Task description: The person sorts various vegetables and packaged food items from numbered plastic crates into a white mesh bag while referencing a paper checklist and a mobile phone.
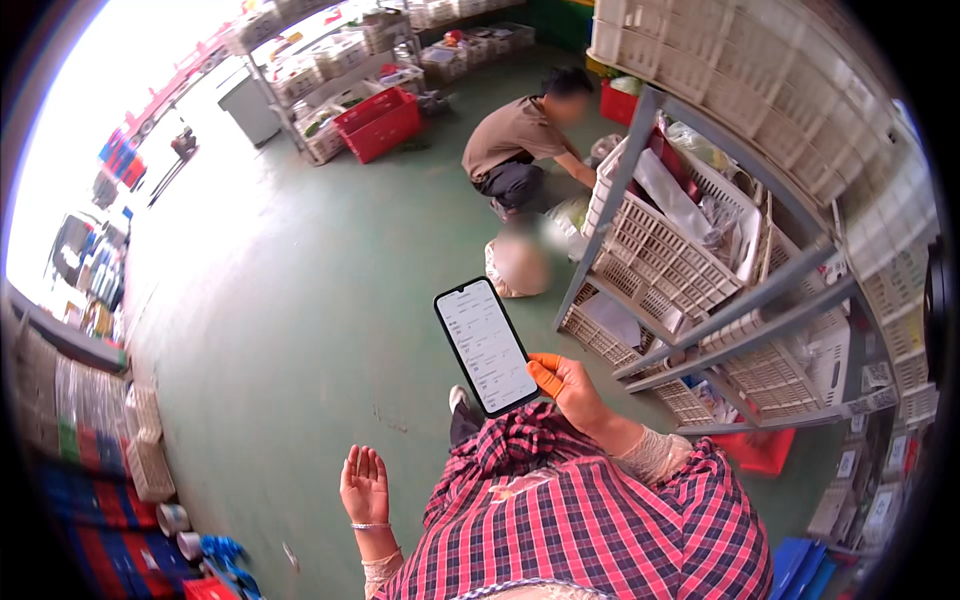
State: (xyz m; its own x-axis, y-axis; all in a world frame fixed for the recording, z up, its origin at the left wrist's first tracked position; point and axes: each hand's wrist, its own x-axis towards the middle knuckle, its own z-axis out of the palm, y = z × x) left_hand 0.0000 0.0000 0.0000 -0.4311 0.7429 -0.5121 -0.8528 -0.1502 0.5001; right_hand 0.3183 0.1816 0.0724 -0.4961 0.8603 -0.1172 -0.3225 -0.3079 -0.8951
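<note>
A smartphone (487,348) with a black rim is tilted in front of me, its lit white screen showing rows of text. My right hand (578,395) grips its lower right corner; orange covers sit on the thumb and a finger. To the left, my left hand (365,487) hangs over the green floor with its palm turned up and fingers stretched out, holding nothing. A thin bracelet circles that wrist. Both forearms have lace cuffs, and a red and black checked garment (570,510) covers my body.
A grey metal rack (600,235) with white plastic baskets (670,245) stands close on the right. Ahead, a person (515,145) crouches beside it, near a smaller blurred figure (515,265). A red crate (378,124) lies farther off; stacked goods (105,510) line the lower left.
</note>
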